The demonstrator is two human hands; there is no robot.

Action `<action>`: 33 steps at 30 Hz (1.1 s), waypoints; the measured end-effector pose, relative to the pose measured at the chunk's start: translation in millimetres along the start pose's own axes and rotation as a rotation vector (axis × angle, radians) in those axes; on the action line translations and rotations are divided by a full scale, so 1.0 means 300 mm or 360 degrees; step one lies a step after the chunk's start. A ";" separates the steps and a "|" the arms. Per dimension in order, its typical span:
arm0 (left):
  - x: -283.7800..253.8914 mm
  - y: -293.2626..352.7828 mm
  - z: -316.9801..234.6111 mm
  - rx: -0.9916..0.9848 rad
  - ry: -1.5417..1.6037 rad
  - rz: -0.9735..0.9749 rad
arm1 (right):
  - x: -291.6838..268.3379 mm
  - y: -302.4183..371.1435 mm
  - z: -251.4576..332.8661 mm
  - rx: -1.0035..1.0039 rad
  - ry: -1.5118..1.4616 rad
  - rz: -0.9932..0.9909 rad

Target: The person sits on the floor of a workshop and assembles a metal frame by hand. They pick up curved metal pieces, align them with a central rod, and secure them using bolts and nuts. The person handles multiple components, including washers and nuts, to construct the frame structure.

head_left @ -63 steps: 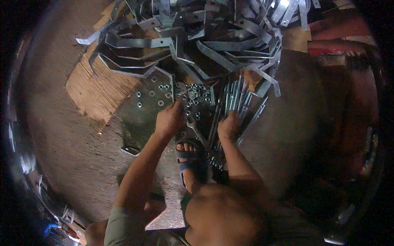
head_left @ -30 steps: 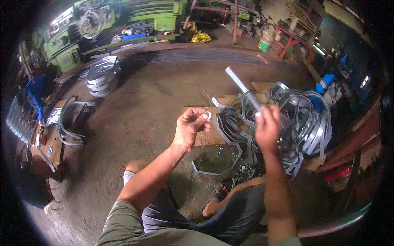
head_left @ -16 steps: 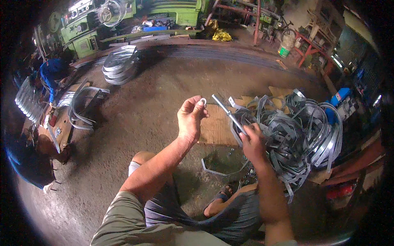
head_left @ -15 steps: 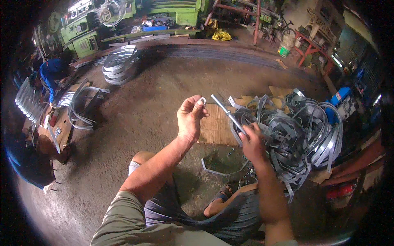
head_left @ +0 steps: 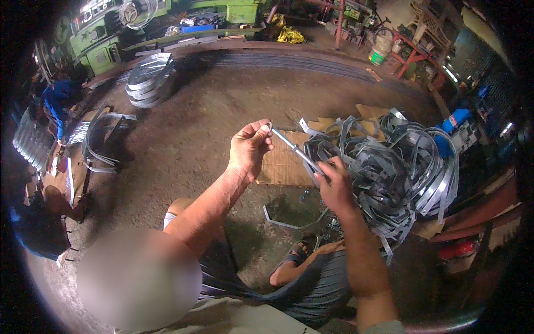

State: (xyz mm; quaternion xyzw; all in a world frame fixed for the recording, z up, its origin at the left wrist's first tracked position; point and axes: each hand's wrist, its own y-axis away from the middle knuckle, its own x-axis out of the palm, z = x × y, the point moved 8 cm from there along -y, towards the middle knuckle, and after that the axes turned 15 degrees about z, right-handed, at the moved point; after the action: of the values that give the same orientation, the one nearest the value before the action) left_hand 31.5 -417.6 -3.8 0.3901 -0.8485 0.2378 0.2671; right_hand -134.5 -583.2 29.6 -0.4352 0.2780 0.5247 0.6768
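My left hand (head_left: 247, 149) is raised in front of me, pinching a small metal washer (head_left: 270, 126) between thumb and fingers. In my right hand (head_left: 336, 186) is a slim metal rod (head_left: 293, 146) with a thicker collar partway along it. It slants up to the left, and its far end meets the washer. Whether the tip has passed into the hole I cannot tell. Below the rod lies a flat piece of cardboard (head_left: 278, 166). Beside my right hand is a heap of bent metal straps (head_left: 389, 167).
One angled strap (head_left: 283, 224) lies on the floor near my foot, with scattered nuts (head_left: 332, 228) beside it. Stacked curved straps (head_left: 147, 83) stand at the far left. Another person in blue (head_left: 36, 234) is at the left edge. A green machine (head_left: 103, 53) stands at the back.
The rod's far end and the washer, apart before, are now together. My right hand has shifted slightly left and up with the rod. The view has also shifted a little.
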 end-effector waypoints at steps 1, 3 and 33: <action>0.002 0.003 -0.009 0.0056 -0.0073 -0.0009 | 0.000 0.001 -0.004 0.0003 0.0003 -0.0012; 0.009 0.014 -0.022 0.0148 -0.0228 -0.0037 | -0.001 0.004 -0.009 0.0007 0.0010 -0.0037; 0.041 0.032 0.074 -0.0163 -0.0045 0.0205 | 0.048 -0.014 0.035 -0.0011 -0.0090 0.0103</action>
State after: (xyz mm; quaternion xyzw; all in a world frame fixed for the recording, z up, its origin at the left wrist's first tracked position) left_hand 11.2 -432.2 -14.3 0.3240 -0.8865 0.2053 0.2588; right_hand -127.1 -567.5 24.0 -0.4132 0.2709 0.5594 0.6655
